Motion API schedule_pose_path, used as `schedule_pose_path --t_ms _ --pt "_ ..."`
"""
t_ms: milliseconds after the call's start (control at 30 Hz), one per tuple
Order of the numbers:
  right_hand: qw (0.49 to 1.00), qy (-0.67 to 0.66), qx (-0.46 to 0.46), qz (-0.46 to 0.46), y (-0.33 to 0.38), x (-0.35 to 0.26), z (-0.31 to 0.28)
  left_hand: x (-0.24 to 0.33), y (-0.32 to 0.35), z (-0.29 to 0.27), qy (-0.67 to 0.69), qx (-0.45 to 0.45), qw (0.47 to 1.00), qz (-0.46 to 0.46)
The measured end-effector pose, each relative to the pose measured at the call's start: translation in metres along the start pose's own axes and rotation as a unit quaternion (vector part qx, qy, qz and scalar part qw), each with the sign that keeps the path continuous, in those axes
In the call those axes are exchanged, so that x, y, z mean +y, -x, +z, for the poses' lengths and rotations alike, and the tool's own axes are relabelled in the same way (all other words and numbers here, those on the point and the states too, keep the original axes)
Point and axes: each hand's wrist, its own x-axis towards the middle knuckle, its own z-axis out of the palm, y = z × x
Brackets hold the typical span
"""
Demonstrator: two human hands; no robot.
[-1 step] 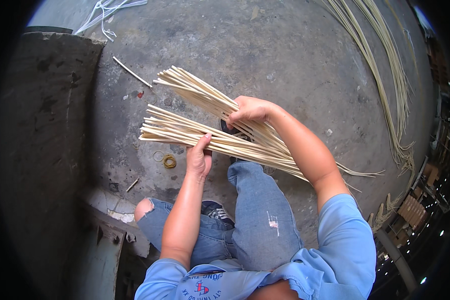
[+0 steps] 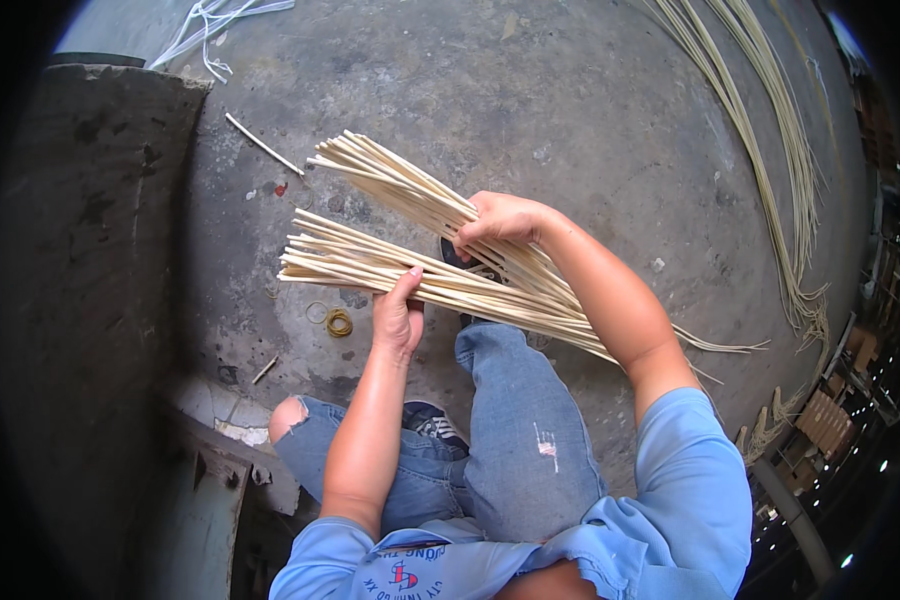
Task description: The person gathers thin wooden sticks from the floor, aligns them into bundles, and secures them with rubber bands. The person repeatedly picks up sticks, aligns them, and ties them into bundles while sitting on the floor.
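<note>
Two bundles of long pale rattan canes spread apart in a V, open toward the left, above my knees. My left hand (image 2: 400, 315) grips the nearer bundle of canes (image 2: 342, 256) from below, thumb across the top. Around the farther bundle of canes (image 2: 385, 178) my right hand (image 2: 500, 220) is closed, its fingers partly hidden. To the right the bundles come together and pass under my right forearm, with thin loose tips (image 2: 720, 345) showing beyond it. The cut ends at the left are uneven.
Rubber bands (image 2: 338, 322) lie on the concrete floor (image 2: 570, 110) left of my knees, near a short stick (image 2: 265, 146). Long canes (image 2: 770, 150) curve along the right side. A dark block (image 2: 90, 250) stands at the left. White strips (image 2: 210, 25) lie at the far left.
</note>
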Motion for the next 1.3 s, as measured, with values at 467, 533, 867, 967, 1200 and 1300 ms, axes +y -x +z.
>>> schedule_pose_path --t_ms 467,533,867,967,1200,1300 --pt "0.996 0.090 0.023 0.013 -0.010 0.001 0.024 -0.003 -0.006 0.011 0.009 -0.004 1.000 0.002" --pt "0.996 0.085 0.037 0.005 -0.009 0.000 0.027 -0.002 -0.006 0.008 0.005 0.003 1.000 0.006" --pt "0.996 0.039 0.070 0.026 0.001 0.006 -0.019 -0.004 -0.001 0.016 -0.002 -0.019 1.000 -0.007" --pt "0.998 0.065 0.006 -0.008 -0.008 -0.007 0.014 0.004 0.003 0.004 -0.010 0.004 1.000 -0.012" --pt "0.986 0.167 0.008 -0.010 -0.012 -0.002 0.028 -0.002 -0.007 0.003 -0.006 0.006 1.000 0.005" --pt "0.980 0.196 0.042 -0.007 -0.011 -0.002 0.032 -0.002 -0.008 0.002 -0.012 0.015 1.000 0.013"
